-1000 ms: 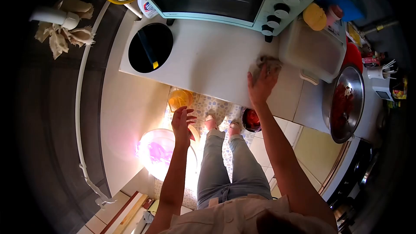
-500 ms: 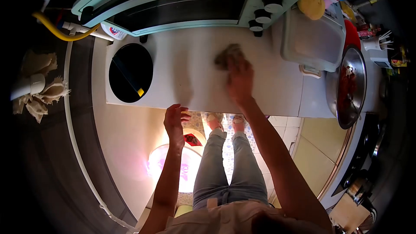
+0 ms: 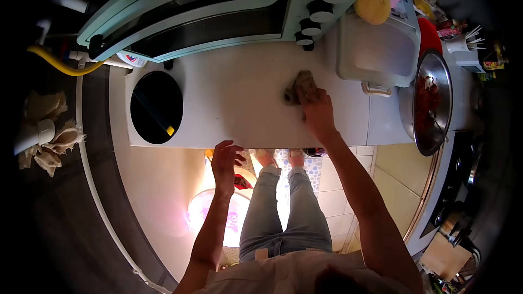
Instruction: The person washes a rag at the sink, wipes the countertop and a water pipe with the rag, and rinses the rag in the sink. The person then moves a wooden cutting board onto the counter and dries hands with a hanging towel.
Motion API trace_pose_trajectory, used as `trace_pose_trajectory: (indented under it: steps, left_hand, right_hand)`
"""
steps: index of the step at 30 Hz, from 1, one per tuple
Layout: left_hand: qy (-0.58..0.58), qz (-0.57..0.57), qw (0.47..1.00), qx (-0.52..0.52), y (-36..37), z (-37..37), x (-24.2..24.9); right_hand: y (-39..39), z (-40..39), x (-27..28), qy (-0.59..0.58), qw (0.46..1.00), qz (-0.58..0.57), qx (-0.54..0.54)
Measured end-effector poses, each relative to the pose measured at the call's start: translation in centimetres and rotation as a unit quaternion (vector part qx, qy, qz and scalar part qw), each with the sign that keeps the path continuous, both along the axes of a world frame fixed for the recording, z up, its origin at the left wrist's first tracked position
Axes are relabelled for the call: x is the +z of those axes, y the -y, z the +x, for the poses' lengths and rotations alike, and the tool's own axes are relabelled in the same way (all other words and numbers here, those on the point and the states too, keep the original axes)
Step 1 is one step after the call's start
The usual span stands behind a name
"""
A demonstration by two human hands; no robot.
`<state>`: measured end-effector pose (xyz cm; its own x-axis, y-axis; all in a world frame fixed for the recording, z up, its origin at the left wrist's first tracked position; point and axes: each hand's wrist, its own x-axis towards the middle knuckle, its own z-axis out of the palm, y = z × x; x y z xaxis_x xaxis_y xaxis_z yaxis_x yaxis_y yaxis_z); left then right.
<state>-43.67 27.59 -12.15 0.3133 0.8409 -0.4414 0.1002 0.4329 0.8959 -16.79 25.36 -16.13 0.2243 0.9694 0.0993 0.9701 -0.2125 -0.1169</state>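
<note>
My right hand (image 3: 319, 113) grips a crumpled, dark greyish-brown cloth (image 3: 303, 85) and presses it on the white countertop (image 3: 234, 92). Part of the cloth lies hidden under my fingers. Just off the counter's front edge, my left hand (image 3: 224, 162) hangs in the air with fingers loosely bent and apart, holding nothing. A toaster oven (image 3: 218, 38) with a pale green frame and several knobs stands behind the cloth.
At the counter's left end is a round black plate-like thing (image 3: 155, 122) with a yellow-tipped strip across it. To the right stand a lidded translucent container (image 3: 376, 54) and a steel bowl (image 3: 449, 84) with red food. A glowing pinkish-white tub (image 3: 218, 212) sits below.
My right hand has slid the cloth a little to the right and toward me across the counter. My left hand stays near the front edge. The whole view has shifted slightly.
</note>
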Motion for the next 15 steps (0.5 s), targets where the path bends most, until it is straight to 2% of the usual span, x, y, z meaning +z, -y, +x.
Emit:
trace_pose_trajectory:
  steps: [2,4,7,9,11,15]
  left_hand:
    - [-0.028,-0.014,0.999,0.012,0.5,-0.7,-0.7]
    - [-0.022,-0.023,0.999,0.02,0.8,-0.4,-0.8]
    - [0.013,-0.045,0.999,0.022,2.0,0.9,-0.4]
    - [0.032,-0.05,0.998,0.023,2.4,1.2,0.5]
    - [0.002,-0.056,0.998,0.023,2.7,0.3,0.0]
    - [-0.011,-0.047,0.998,0.035,2.7,0.4,-0.9]
  right_hand:
    - [0.6,0.3,-0.2,0.014,1.0,0.015,0.008]
    - [-3.5,2.2,-0.4,0.037,0.999,0.024,0.007]
    - [-6.6,2.3,-0.8,0.064,0.997,-0.03,-0.026]
    - [-3.5,1.0,-0.9,0.055,0.998,0.003,-0.006]
    - [0.7,-0.5,-1.1,0.051,0.998,0.006,0.031]
    - [-3.7,2.5,-0.2,0.045,0.998,0.021,0.043]
